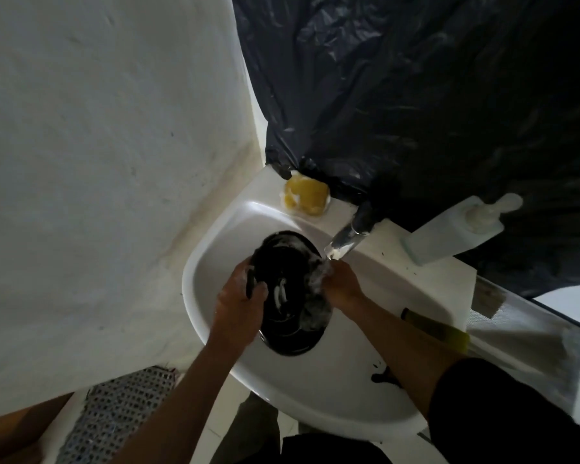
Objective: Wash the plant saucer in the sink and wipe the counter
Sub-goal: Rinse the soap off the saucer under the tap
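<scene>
Head view: black round saucer (288, 286) held tilted inside the white sink (211, 242), just under the tap (347, 237). Glossy plastic look, concentric ridges inside, wet, grey suds over its right half. Left hand (241, 296) grips the left rim, thumb on the inner face, fingers curled behind. Right hand (344, 283) sits at the right rim in foam and running water; fingers blurred, cannot tell how they lie. Sink is a smooth glazed oval, dark smears on near rim. Yellow sponge (305, 197) on back ledge, pale pump bottle (452, 231) right of tap. Crinkled black plastic sheet (416, 95) hangs behind, rough white wall (98, 145) on the left. Both forearms cover part of the sink's near side
</scene>
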